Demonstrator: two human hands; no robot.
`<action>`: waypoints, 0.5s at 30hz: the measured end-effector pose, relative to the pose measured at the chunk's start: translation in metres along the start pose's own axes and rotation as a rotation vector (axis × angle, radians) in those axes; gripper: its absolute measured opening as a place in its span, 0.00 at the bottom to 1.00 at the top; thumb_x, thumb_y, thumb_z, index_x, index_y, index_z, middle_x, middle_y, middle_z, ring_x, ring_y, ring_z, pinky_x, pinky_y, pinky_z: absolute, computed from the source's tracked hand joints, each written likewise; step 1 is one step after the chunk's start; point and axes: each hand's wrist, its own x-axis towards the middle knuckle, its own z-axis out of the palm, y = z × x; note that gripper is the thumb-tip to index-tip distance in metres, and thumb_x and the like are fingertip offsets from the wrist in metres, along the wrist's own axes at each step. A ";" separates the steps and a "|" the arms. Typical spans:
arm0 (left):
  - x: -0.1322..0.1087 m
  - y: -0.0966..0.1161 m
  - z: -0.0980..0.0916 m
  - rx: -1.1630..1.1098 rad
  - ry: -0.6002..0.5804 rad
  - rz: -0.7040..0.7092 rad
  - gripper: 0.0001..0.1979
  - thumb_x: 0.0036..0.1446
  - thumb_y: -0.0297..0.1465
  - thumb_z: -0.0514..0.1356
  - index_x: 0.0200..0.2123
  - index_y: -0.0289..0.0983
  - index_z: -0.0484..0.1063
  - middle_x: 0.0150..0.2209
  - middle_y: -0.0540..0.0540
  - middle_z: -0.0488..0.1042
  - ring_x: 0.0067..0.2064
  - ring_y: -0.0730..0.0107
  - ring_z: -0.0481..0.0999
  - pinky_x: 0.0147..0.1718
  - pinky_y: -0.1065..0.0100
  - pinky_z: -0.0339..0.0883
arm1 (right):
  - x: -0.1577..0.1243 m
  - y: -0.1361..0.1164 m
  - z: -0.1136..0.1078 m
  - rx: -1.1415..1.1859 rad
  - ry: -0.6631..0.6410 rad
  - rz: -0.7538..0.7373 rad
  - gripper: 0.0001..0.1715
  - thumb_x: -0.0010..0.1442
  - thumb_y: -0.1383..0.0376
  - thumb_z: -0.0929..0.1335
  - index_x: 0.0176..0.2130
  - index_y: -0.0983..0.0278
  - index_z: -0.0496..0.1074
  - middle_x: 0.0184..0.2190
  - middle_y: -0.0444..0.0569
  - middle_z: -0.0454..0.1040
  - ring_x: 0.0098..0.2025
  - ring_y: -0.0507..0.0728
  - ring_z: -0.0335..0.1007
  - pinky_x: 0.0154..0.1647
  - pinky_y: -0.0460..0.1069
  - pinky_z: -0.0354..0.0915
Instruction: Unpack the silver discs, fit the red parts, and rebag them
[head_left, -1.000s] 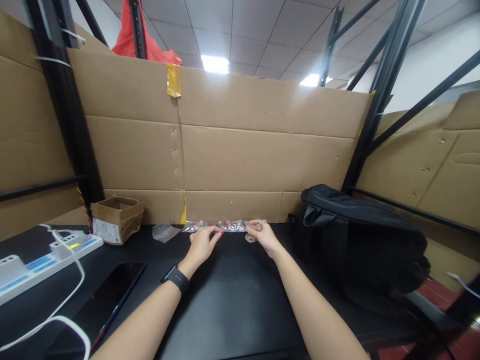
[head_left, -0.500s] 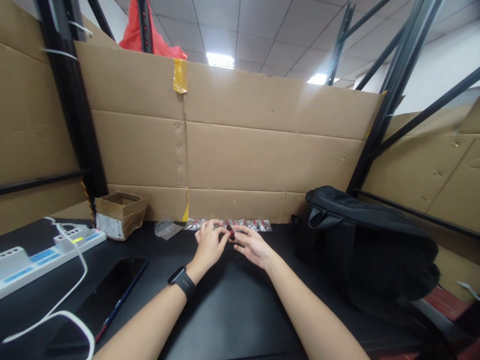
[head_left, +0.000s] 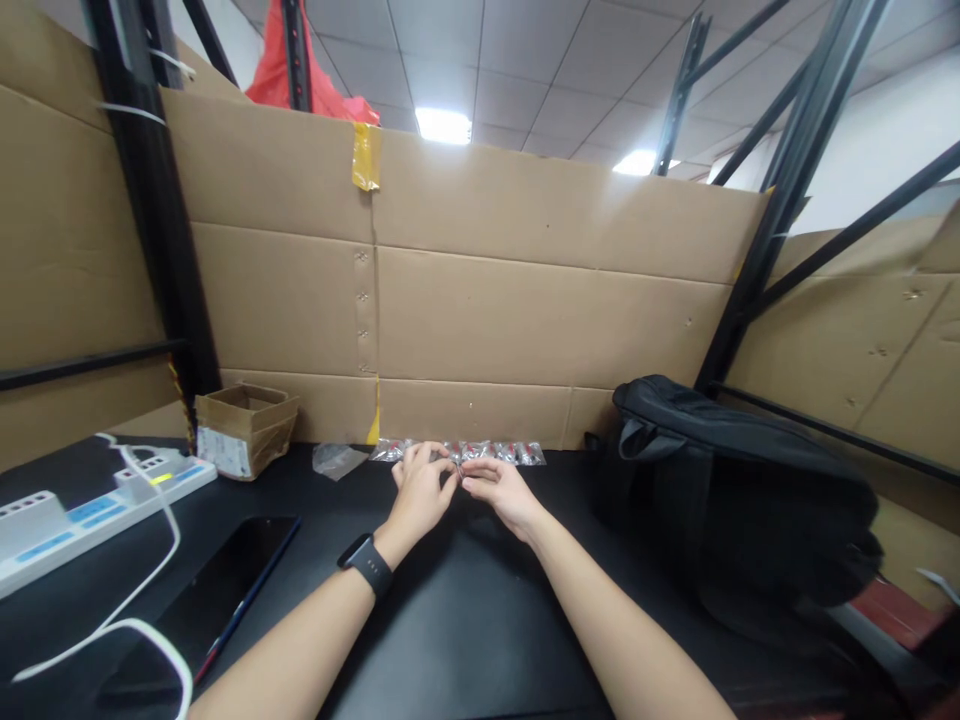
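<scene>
My left hand and my right hand meet fingertip to fingertip above the black table. Thumb and forefinger of the left one are pinched together, its other fingers curled beyond. The right one's fingers are pressed together, pointing left at the pinch. Between the fingertips is something very small, mostly hidden, whose kind I cannot make out. Just behind the hands lies a row of small clear plastic packets with reddish bits inside, partly covered by my fingers. A dark watch is on my left wrist.
A small open cardboard box and a crumpled clear bag stand at the back left. Nearer are a white power strip with a cable and a dark phone. A black backpack fills the right. Cardboard walls the back.
The small dark, reddish thing that showed between my fingertips is now mostly hidden. My right fingers have closed together and moved slightly left, closer to the left hand.
</scene>
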 end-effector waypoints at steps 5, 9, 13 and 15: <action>0.000 0.003 -0.008 0.038 0.035 0.069 0.06 0.58 0.32 0.62 0.30 0.41 0.78 0.48 0.43 0.72 0.54 0.51 0.63 0.49 0.50 0.57 | -0.001 0.001 0.006 -0.047 0.047 -0.032 0.26 0.42 0.56 0.80 0.39 0.64 0.78 0.39 0.51 0.80 0.38 0.57 0.76 0.39 0.50 0.69; -0.001 0.005 -0.016 0.113 0.035 0.186 0.06 0.58 0.28 0.60 0.31 0.40 0.77 0.49 0.43 0.72 0.56 0.52 0.62 0.51 0.49 0.55 | -0.002 0.001 0.011 -0.094 0.076 -0.028 0.26 0.43 0.54 0.80 0.38 0.66 0.78 0.34 0.51 0.80 0.36 0.58 0.76 0.37 0.50 0.69; 0.001 0.004 -0.013 0.061 0.025 0.131 0.06 0.58 0.29 0.61 0.31 0.41 0.78 0.48 0.43 0.73 0.55 0.51 0.63 0.51 0.49 0.56 | -0.003 0.003 0.011 -0.096 0.085 -0.042 0.26 0.42 0.53 0.80 0.37 0.65 0.78 0.35 0.52 0.80 0.38 0.59 0.77 0.39 0.53 0.70; 0.002 0.000 -0.008 -0.002 0.007 0.043 0.07 0.58 0.32 0.61 0.31 0.42 0.80 0.47 0.43 0.73 0.55 0.51 0.64 0.51 0.49 0.58 | -0.004 0.003 0.011 -0.084 0.075 -0.061 0.26 0.42 0.54 0.80 0.38 0.65 0.78 0.38 0.53 0.81 0.41 0.61 0.77 0.45 0.55 0.71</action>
